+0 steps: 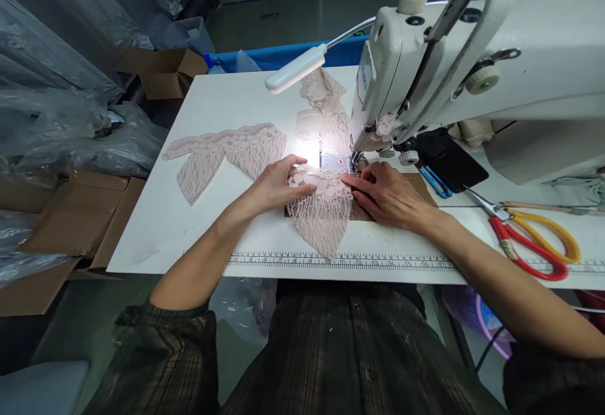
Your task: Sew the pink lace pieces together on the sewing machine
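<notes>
A pale pink lace piece [319, 219] with a pointed lower end lies in front of the sewing machine's presser foot [354, 161]. My left hand [276, 185] grips its upper left edge, thumb and forefinger on the lace. At the upper right edge, the fingers of my right hand [385, 194] pinch the lace, close to the needle area. Behind the metal needle plate [334, 163] lies more lace [324, 122], bunched toward the back. Another lace piece [227, 153] with two arms rests flat to the left.
The white sewing machine [425, 68] stands at the right, with a lamp [295, 69] lighting the lace. Scissors [529, 238], blue thread snips [435, 181] and a black phone-like object [451, 159] lie right. A ruler strip [378, 263] lines the front edge. Cardboard boxes [75, 213] stand left.
</notes>
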Motion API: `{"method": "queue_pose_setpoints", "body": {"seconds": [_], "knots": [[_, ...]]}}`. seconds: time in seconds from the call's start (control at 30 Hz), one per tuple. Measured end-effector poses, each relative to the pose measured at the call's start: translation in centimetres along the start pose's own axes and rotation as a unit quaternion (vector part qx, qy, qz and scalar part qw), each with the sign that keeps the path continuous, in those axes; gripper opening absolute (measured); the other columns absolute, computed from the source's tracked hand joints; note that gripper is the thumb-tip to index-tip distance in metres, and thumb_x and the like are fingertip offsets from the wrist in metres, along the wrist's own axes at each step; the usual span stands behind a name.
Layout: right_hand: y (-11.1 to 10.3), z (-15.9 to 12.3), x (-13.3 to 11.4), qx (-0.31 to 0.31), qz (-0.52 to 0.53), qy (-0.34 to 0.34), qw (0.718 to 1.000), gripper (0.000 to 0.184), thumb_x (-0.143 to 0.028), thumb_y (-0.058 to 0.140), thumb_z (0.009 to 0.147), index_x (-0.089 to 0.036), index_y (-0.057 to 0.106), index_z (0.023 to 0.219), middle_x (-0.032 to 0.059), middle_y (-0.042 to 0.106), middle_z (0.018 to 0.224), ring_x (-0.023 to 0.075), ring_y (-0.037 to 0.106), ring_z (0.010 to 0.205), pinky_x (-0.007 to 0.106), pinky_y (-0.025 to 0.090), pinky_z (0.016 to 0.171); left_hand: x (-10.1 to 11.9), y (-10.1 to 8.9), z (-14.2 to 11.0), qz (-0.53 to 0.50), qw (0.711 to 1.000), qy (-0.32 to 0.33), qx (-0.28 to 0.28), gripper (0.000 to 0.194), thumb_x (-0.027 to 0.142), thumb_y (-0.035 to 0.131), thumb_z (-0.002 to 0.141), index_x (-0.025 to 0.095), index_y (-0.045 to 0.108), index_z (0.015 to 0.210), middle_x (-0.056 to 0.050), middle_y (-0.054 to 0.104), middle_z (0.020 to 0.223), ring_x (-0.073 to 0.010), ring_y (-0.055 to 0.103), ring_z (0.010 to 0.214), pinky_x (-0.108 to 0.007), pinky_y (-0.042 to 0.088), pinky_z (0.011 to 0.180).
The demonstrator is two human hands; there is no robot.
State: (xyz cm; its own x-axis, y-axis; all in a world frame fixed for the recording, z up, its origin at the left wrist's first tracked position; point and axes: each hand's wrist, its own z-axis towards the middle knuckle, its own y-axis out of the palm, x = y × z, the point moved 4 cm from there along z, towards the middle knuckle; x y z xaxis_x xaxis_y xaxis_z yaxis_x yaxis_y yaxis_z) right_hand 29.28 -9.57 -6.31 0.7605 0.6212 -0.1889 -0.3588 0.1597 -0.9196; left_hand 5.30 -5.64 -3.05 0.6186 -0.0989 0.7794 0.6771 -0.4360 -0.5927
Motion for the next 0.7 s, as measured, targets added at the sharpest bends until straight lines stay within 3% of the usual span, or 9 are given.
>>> {"method": "queue_pose_setpoints", "body": {"seconds": [0.23, 0.37, 0.53, 0.7], "knots": [[-0.1, -0.6, 0.8, 0.048, 0.092, 0.008, 0.995, 0.042, -0.040, 0.044, 0.103, -0.024, 0.067, 0.134, 0.0107, 0.059, 0.105, 0.0212, 0.057, 0.095, 0.039, 0.050, 0.087, -0.2, 0.3, -0.1, 0.014, 0.998, 0.004, -0.064, 0.066, 0.040, 0.081, 0.079, 0.016, 0.056, 0.135, -0.006, 0.071, 0.097, -0.0199, 0.068, 0.086, -0.029, 0.051, 0.067], [0.5, -0.6, 0.2, 0.016, 0.033, 0.014, 0.999, 0.042, -0.042, 0.039, 0.104, -0.029, 0.069, 0.131, 0.0120, 0.058, 0.109, 0.0244, 0.051, 0.098, 0.041, 0.044, 0.085, -0.4, 0.0, -0.1, 0.008, 0.996, -0.011, -0.093, 0.073, 0.042, 0.080, 0.079, 0.016, 0.051, 0.142, -0.006, 0.070, 0.097, -0.0205, 0.068, 0.084, -0.029, 0.053, 0.066], [0.6, -0.4, -0.2, -0.024, 0.006, 0.035, 0.999, 0.049, -0.045, 0.032, 0.106, -0.030, 0.058, 0.144, 0.0133, 0.057, 0.114, 0.0267, 0.049, 0.101, 0.042, 0.041, 0.085, 0.0, -0.2, -0.1, 0.010, 0.994, -0.026, -0.108, 0.071, 0.041, 0.079, 0.081, 0.017, 0.051, 0.141, -0.008, 0.070, 0.105, -0.0220, 0.069, 0.090, -0.030, 0.054, 0.067], [0.3, 0.1, -0.9, -0.070, -0.039, 0.059, 0.995, 0.050, -0.044, 0.027, 0.106, -0.033, 0.055, 0.145, 0.0139, 0.056, 0.118, 0.0291, 0.050, 0.102, 0.044, 0.040, 0.086, 0.5, -0.4, -0.3, 0.001, 0.994, -0.025, -0.106, 0.066, 0.039, 0.078, 0.081, 0.017, 0.053, 0.138, -0.008, 0.070, 0.107, -0.0213, 0.069, 0.093, -0.030, 0.056, 0.071]]}}
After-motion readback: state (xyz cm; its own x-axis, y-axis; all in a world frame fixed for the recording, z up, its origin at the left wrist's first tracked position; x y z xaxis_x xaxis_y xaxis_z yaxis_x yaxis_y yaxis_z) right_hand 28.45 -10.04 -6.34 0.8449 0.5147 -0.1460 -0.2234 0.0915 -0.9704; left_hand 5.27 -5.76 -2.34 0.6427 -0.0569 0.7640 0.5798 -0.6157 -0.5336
